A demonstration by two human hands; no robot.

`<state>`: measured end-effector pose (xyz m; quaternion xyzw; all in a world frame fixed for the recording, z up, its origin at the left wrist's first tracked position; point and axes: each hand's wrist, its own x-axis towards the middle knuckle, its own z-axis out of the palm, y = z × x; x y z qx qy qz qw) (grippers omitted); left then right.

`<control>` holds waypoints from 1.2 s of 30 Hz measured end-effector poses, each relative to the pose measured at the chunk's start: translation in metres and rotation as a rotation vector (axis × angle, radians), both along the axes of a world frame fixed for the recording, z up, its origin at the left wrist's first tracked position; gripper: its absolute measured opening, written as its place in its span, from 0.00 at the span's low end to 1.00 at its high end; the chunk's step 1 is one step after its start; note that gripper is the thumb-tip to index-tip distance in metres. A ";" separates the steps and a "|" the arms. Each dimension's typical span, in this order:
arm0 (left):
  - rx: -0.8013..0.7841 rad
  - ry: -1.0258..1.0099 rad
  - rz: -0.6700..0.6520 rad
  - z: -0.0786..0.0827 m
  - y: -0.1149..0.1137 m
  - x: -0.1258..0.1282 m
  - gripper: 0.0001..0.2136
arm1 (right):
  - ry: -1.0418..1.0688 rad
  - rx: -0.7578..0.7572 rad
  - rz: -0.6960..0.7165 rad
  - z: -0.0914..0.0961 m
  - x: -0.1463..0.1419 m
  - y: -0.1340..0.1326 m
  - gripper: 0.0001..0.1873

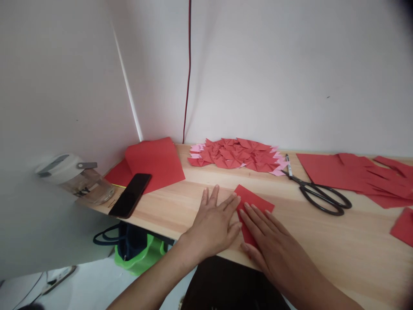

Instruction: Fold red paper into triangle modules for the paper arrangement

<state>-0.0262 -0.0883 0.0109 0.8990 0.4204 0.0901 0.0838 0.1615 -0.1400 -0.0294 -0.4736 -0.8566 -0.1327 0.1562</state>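
Note:
A small red paper square lies near the front edge of the wooden table. My left hand lies flat beside it, fingers stretched out, with the fingertips touching the paper's left edge. My right hand rests flat on the paper's lower half, fingers extended and pressing it down. Neither hand grips anything.
A pile of folded red and pink paper pieces sits by the wall. Black scissors and a pen lie to the right, beside cut red sheets. At left are a red sheet, a black phone and a jar.

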 end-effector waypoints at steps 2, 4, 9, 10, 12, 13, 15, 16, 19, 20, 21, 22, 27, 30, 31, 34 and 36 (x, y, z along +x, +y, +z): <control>0.037 0.011 0.003 0.001 0.000 0.001 0.24 | -0.010 0.025 -0.012 -0.003 0.001 -0.004 0.30; 0.065 0.021 0.007 0.001 0.001 0.002 0.22 | -0.015 0.056 -0.021 -0.005 0.003 -0.010 0.31; 0.090 0.022 0.030 -0.002 0.000 0.006 0.22 | -0.056 0.107 -0.021 -0.006 0.004 -0.030 0.33; 0.092 0.022 0.037 -0.002 -0.001 0.007 0.22 | -0.066 0.117 -0.018 -0.007 0.004 -0.034 0.33; 0.099 0.034 0.048 -0.002 -0.003 0.010 0.23 | -0.085 0.136 -0.007 -0.008 0.002 -0.042 0.34; 0.105 0.045 0.054 -0.002 -0.004 0.012 0.24 | -0.096 0.146 -0.004 -0.009 0.001 -0.045 0.33; 0.119 0.069 0.064 -0.002 -0.006 0.016 0.25 | -0.115 0.162 0.003 -0.010 -0.001 -0.052 0.32; 0.127 0.078 0.068 -0.002 -0.007 0.018 0.26 | -0.122 0.167 0.003 -0.010 -0.003 -0.054 0.31; 0.154 0.097 0.077 -0.004 -0.009 0.022 0.27 | -0.138 0.176 0.001 -0.009 -0.006 -0.061 0.29; 0.159 0.103 0.078 -0.005 -0.010 0.023 0.28 | -0.139 0.180 -0.001 -0.009 -0.006 -0.063 0.28; 0.161 0.109 0.078 -0.006 -0.010 0.023 0.28 | -0.140 0.184 -0.003 -0.008 -0.007 -0.064 0.28; 0.161 0.114 0.080 -0.007 -0.010 0.023 0.28 | -0.139 0.189 -0.001 -0.008 -0.007 -0.065 0.28; 0.156 0.143 0.088 -0.006 -0.012 0.022 0.29 | -0.134 0.213 -0.006 -0.007 -0.008 -0.068 0.26; 0.146 0.162 0.084 -0.005 -0.013 0.023 0.32 | -0.133 0.204 -0.018 -0.007 -0.008 -0.068 0.25; 0.142 0.165 0.084 -0.006 -0.014 0.024 0.33 | -0.127 0.205 -0.020 -0.007 -0.008 -0.068 0.24; 0.135 0.168 0.097 -0.009 -0.011 0.027 0.35 | -0.130 0.213 -0.012 -0.008 -0.007 -0.067 0.24; 0.132 0.167 0.104 -0.011 -0.004 0.029 0.34 | -0.142 0.208 -0.002 -0.010 -0.007 -0.067 0.23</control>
